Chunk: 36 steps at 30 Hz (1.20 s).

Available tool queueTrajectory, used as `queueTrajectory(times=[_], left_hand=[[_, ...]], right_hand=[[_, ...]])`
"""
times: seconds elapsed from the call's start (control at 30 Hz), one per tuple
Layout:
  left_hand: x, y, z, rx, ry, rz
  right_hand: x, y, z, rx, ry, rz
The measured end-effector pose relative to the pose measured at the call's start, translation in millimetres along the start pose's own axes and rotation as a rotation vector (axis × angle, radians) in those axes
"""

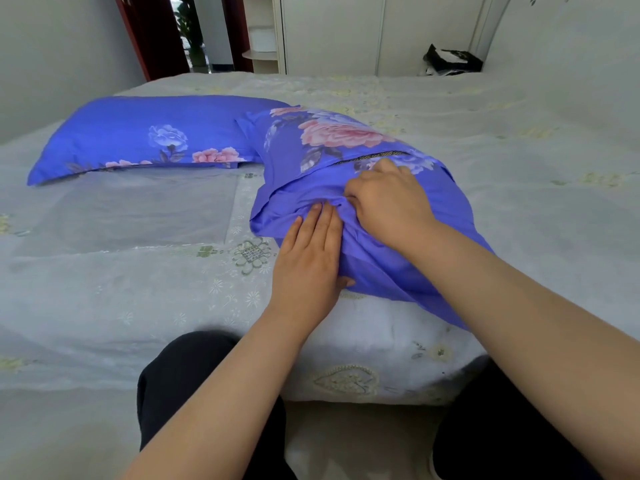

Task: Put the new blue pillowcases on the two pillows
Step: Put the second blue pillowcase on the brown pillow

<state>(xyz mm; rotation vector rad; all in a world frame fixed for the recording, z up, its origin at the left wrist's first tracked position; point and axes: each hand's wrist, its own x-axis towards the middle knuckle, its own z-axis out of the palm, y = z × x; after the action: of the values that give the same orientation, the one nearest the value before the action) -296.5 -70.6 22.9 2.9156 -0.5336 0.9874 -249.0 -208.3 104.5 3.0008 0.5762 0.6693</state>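
Observation:
Two pillows in blue flowered pillowcases lie on the bed. The far pillow [145, 136] rests flat at the left. The near pillow [332, 154] lies at an angle in front of me, its near end at the bed's edge. A dark strip of inner pillow [374, 156] shows at a slit in its case. My left hand [311, 258] lies flat, fingers together, pressing the case's near left side. My right hand [388, 199] is curled on top, its fingers pinching a bunched fold of the blue cloth.
The bed [138, 271] wears a pale embroidered cover and fills most of the view. A white wardrobe [332, 32] stands behind it, a dark bag [450, 60] at the far right, a doorway [187, 29] at the far left. My dark-trousered knees [180, 375] touch the bed's front edge.

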Motion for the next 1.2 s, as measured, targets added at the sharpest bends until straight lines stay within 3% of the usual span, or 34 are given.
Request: queueTrajectory(times=[0.17, 0.33, 0.57, 0.8, 0.93, 1.1, 1.2], left_hand=[[-0.5, -10.3, 10.0, -0.011, -0.058, 0.030], [1.8, -19.7, 24.4, -0.063, -0.210, -0.065], [-11.8, -30.0, 39.8, -0.107, -0.323, -0.068], [-50.6, -50.9, 1.1, -0.078, -0.304, 0.114], [-68.4, -65.1, -10.4, -0.056, -0.335, 0.104], [-72.5, -57.4, -6.6, -0.051, -0.246, 0.128], [-73.2, -54.1, -9.3, -0.045, -0.180, 0.171]], right_hand=[[26.1, 10.4, 13.2, 0.327, -0.041, 0.184], [30.5, -5.8, 34.5, 0.194, -0.038, 0.126], [32.8, -17.4, 56.1, 0.075, -0.088, 0.089], [26.0, -26.5, 74.9, 0.005, -0.110, 0.040], [21.0, -35.8, 73.4, -0.008, -0.074, 0.017], [23.2, -55.1, 41.2, 0.063, 0.134, -0.065], [29.0, -64.8, 32.2, -0.102, -0.062, -0.074]])
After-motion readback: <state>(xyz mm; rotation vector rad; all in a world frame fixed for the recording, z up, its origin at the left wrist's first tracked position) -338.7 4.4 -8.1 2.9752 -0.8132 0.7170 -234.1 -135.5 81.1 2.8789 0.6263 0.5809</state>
